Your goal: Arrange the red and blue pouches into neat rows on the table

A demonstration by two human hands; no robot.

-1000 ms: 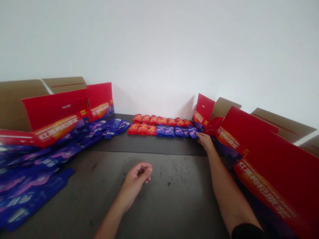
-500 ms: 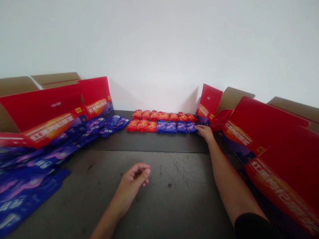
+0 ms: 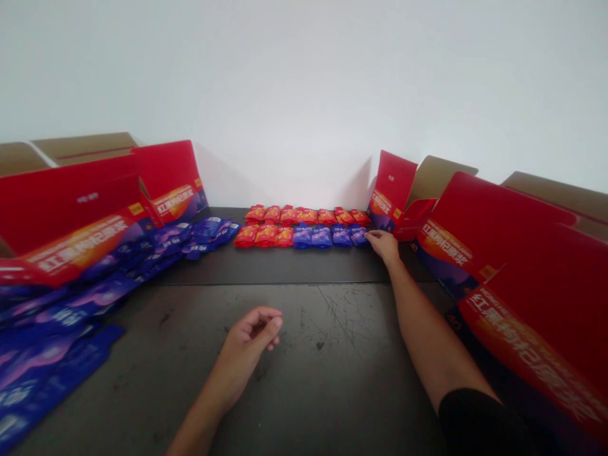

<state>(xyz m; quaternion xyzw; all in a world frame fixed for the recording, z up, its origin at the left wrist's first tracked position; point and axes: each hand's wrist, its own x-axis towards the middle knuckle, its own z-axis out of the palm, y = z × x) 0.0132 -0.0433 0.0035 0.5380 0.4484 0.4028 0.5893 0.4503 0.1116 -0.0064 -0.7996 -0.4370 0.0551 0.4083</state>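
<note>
At the right end of the front row, my right hand point(image 3: 384, 244) has its fingertips on the edge of a small blue pouch point(image 3: 358, 236). Beside it lie several more blue pouches point(image 3: 322, 237), then red-orange pouches point(image 3: 265, 236) farther left. Behind them runs a second row of red-orange pouches point(image 3: 290, 216). My left hand point(image 3: 256, 330) hovers over the near part of the dark table, fingers curled and thumb against the forefinger, with nothing visible in it.
A large heap of blue pouches point(image 3: 80, 316) spreads along the left. Open red cartons stand at left point(image 3: 90, 221) and right point(image 3: 513, 253), flaps raised. A smaller red carton point(image 3: 392, 196) stands by the white wall. A seam point(image 3: 266, 283) crosses the dark table point(image 3: 304, 392).
The view has shifted a little, so the scene sits slightly farther left and up. My right hand stays at the end blue pouch, and my left hand keeps its curled pose.
</note>
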